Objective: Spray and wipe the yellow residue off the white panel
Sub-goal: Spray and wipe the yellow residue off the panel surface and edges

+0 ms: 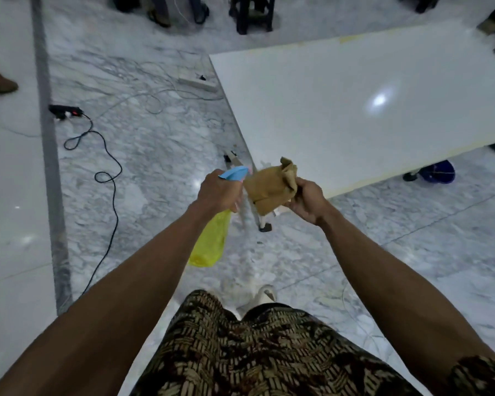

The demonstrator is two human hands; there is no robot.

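Item 1: left hand (216,190), fingers curled round neck of spray bottle (212,238) — yellow body, blue head, nozzle aimed toward 1 o'clock at the cloth.
Item 2: right hand (307,200), pinching brown cloth (270,185), folded, held up just beside the nozzle.
Item 3: white panel (369,110), lying flat at 1–2 o'clock from the hands, raised off the floor; yellowish residue along far edge (347,39) and near-right edge.
Item 4: marble floor (160,155); black power strip (65,110) w/ cable at 10 o'clock; white strip (197,82) at 11 o'clock, near panel corner.
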